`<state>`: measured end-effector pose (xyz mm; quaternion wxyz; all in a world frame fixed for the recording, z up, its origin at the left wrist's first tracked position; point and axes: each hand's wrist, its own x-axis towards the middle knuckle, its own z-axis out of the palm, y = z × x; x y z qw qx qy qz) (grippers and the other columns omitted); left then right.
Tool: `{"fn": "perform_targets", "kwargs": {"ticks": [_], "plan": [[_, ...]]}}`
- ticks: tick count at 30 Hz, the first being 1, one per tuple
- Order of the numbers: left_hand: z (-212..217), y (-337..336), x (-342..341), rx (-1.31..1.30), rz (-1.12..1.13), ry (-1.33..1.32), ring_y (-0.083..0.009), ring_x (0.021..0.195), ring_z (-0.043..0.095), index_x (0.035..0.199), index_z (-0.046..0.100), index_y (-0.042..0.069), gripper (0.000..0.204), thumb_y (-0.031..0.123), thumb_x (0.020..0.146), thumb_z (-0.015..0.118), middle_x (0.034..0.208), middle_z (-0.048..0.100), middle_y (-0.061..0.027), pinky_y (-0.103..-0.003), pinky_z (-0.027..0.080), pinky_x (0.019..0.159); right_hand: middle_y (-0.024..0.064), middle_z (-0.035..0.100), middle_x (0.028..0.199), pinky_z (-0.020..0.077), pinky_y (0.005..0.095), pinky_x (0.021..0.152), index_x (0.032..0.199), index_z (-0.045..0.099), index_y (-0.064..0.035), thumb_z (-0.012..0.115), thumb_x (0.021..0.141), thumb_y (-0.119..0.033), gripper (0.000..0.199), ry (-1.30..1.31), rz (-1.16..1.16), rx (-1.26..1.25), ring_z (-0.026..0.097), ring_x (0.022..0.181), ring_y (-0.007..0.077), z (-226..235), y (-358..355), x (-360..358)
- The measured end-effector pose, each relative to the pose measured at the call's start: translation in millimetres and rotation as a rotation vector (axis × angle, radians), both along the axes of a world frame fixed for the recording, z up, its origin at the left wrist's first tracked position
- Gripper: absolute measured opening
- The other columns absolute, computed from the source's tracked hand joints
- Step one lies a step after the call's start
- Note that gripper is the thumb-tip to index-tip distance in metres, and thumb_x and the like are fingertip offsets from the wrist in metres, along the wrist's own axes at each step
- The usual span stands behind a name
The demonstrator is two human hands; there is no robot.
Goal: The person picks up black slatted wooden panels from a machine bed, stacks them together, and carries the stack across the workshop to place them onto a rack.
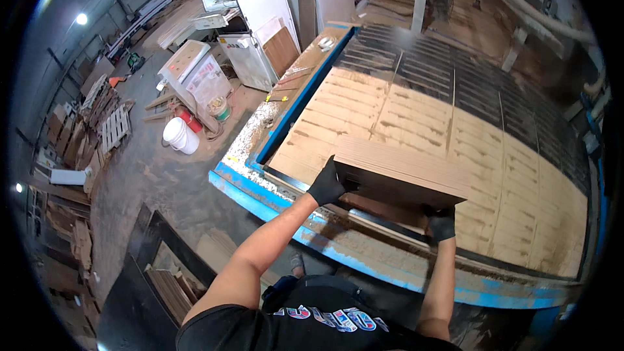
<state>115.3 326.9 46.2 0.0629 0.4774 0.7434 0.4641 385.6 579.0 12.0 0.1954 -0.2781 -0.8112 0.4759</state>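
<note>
A thick stack of brown boards (402,164), with a dark near face, is tilted above the front edge of a large flat machine bed (416,120). My left hand (327,186), in a black glove, grips the stack's left end. My right hand (442,223), gloved too, is closed on the lower right corner, its fingers partly hidden beneath the boards. Under the stack runs the bed's front rail. Whether the stack rests on the bed or hangs just over it, I cannot tell.
A blue frame (273,201) with sawdust surrounds the bed. To the left stand a white bucket (181,136), a red container (189,119) and a control cabinet (195,71). At lower left is a black cart (146,273) holding board pieces. Wooden pallets (116,127) lie farther off.
</note>
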Motion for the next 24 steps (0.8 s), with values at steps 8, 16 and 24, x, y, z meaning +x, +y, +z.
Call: {"fn": "perform_targets", "kwargs": {"ticks": [8, 16, 24], "plan": [[-16.0, -15.3, 8.3, 0.124, 0.076, -0.007, -0.0346, 0.121, 0.045, 0.137, 0.031, 0.002, 0.085, 0.021, 0.069, 0.078, 0.130, 0.045, -0.0214, -0.039, 0.038, 0.101, 0.0137, 0.058, 0.116, 0.0429, 0.0348, 0.094, 0.121, 0.048, -0.0008, 0.076, 0.071, -0.003, 0.058, 0.654, -0.215, -0.822, 0.053, 0.107, 0.0246, -5.6, -12.4, -11.1], [63.1, -138.9, 19.1, 0.347, 0.143, -0.035, -0.0388, 0.121, 0.040, 0.137, 0.028, -0.001, 0.079, 0.025, 0.076, 0.070, 0.129, 0.040, -0.0254, -0.042, 0.032, 0.102, 0.0123, 0.045, 0.131, 0.0433, 0.0343, 0.094, 0.126, 0.041, -0.0016, 0.071, 0.073, 0.004, 0.062, 0.286, 0.061, -0.104, 0.047, 0.112, 0.0227, 65.9, -90.4, -33.1], [46.5, -334.3, -21.7, 0.573, 0.540, -0.268, -0.0361, 0.115, 0.040, 0.134, 0.033, -0.003, 0.081, 0.033, 0.072, 0.072, 0.119, 0.043, -0.0220, -0.042, 0.031, 0.100, 0.0091, 0.059, 0.109, 0.0475, 0.0300, 0.080, 0.123, 0.048, 0.0007, 0.068, 0.073, -0.005, 0.054, 0.046, 0.472, -0.251, 0.058, 0.093, 0.0170, 157.9, -279.3, -176.4]]}}
